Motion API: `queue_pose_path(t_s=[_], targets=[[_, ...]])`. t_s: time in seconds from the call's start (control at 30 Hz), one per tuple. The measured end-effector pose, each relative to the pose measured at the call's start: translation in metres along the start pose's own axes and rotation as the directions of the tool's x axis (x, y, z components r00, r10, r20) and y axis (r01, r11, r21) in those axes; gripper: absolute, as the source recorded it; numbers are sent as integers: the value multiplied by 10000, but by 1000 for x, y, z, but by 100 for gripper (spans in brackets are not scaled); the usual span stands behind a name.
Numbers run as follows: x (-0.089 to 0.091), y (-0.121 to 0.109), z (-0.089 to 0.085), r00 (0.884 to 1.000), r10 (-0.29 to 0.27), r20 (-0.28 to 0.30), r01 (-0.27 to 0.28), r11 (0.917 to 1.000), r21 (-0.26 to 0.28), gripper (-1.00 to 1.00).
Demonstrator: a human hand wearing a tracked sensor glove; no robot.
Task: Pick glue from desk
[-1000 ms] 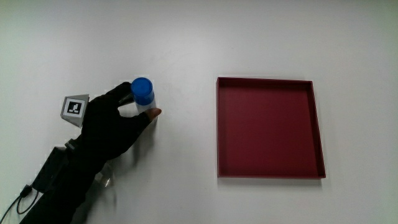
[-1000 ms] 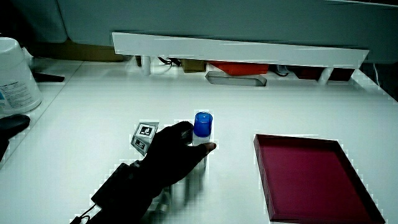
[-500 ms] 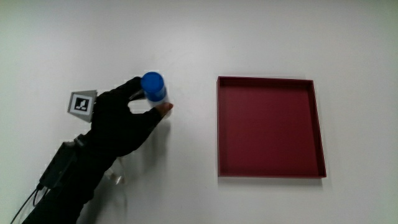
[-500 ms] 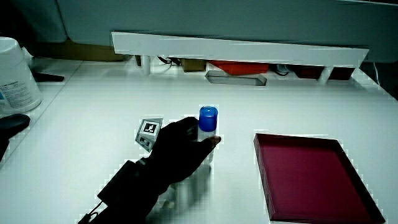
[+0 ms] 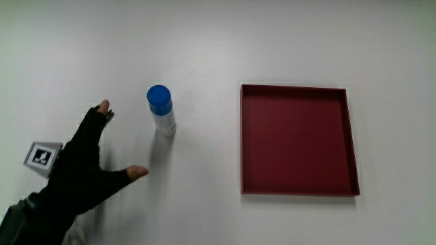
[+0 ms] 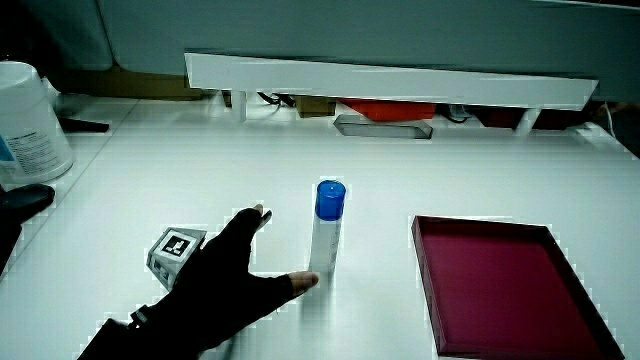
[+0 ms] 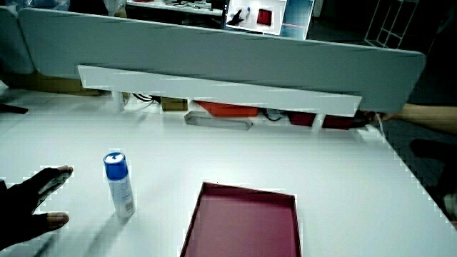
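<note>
we see the glue (image 5: 161, 110) standing upright on the white counter (image 5: 204, 41), blue cap up, about midway between our hand (image 5: 82, 160) and the red tray (image 5: 297, 139), touching neither. our grip is spread wide and holds nothing, thumb and forefinger forming an open v that faces the tube. the tube stands just beside that v, toward the tray. its long axis is vertical, which a side view shows too (image 6: 327, 240), so we judge a sideways close around its body is what the pick needs.

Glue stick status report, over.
Hand open, empty, beside glue stick. Glue stick upright on table, apart from red tray. Nothing in the way.
</note>
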Motion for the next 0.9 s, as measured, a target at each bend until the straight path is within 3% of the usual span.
queue_pose_path(t_s=[0.37,0.47,0.5,0.57,0.6,0.63,0.67,0.73,0.77,0.87,0.9], targets=[[0,-1,2,10000,-5,14,5,9981,614,90],[1,-2,1,9995,-304,-81,310,9963,797,100],[-1,-2,2,9984,-429,-360,458,9954,846,100],[2,-2,0,9966,-820,-97,825,9923,927,100],[5,-2,-1,9979,-616,-183,631,9932,978,100],[8,-1,-2,9957,-893,-242,911,9918,900,100],[13,0,-3,9965,-744,-375,772,9938,798,100],[29,3,-8,9982,-590,-104,596,9960,660,100],[35,6,-12,9938,-1073,296,1057,9930,520,100],[56,13,-24,9971,-707,283,701,9973,234,100],[62,17,-29,9918,-1031,755,1023,9947,139,100]])
